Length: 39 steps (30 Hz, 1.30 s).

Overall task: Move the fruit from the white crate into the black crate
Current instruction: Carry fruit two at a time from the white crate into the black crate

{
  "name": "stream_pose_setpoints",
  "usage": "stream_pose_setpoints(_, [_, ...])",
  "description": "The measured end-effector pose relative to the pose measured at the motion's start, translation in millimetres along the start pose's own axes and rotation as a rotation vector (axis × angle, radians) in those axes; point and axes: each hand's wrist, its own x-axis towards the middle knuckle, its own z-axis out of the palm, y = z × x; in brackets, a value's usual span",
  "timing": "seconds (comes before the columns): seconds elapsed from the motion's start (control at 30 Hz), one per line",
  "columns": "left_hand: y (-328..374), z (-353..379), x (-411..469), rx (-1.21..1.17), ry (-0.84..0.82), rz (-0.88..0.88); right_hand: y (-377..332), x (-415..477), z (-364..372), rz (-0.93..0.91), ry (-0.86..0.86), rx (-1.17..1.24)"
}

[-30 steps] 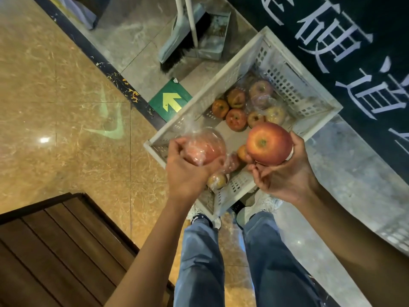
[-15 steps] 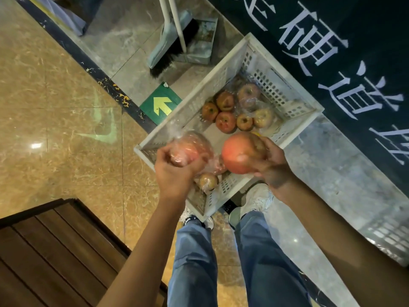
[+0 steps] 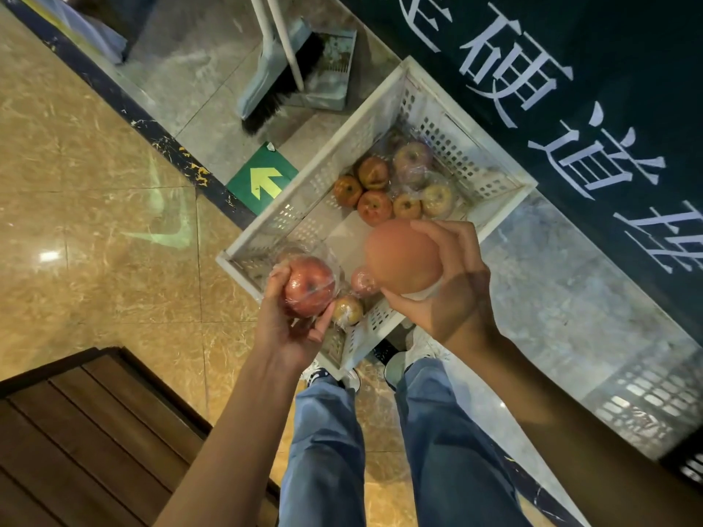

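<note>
Left hand has turned palm-up — fingers still grasping the wrapped apple; right hand grips a blurred, probably bare apple.

A red apple is wrapped in shiny clear plastic; the white crate is holey plastic, the floor glossy stone

We see a broom leaning over a grey dustpan on the grey floor tiles. A green floor sticker carries a yellow arrow. A dark, chipped strip divides grey tiles from tan marble tiles. Dark wooden boards lie lower left, and a dark mat with white characters upper right.
</note>
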Motion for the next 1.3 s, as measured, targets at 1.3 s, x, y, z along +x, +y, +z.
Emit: stream_pose_setpoints(1.3, [58.8,13.4,126.6,0.764,0.037,0.231,86.4,-10.9,142.9,1.047,-0.015,0.157])
